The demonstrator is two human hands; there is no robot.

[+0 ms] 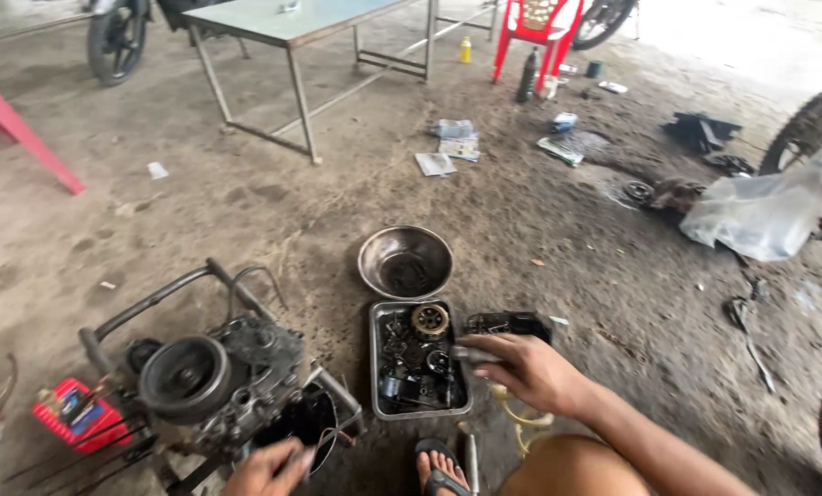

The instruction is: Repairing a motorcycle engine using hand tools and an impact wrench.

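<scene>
A greasy dark engine block (218,377) with a round pulley sits on the dirt floor at lower left. My left hand (266,468) rests against its lower right side, fingers bent on a small part by some wires. My right hand (530,370) reaches over a rectangular metal tray (375,367) full of oily parts and grips a short grey cylindrical tool or part (471,354) above the tray's right edge. A brass-coloured gear (429,319) lies at the tray's far end.
A round steel bowl (405,262) stands just beyond the tray. A black tray (512,322) is to its right. A red box (71,413) sits left of the engine. A metal table (292,37), red chair (537,23), plastic bag (765,207) and motorcycle wheels ring the area. My sandalled foot (440,468) is near the tray.
</scene>
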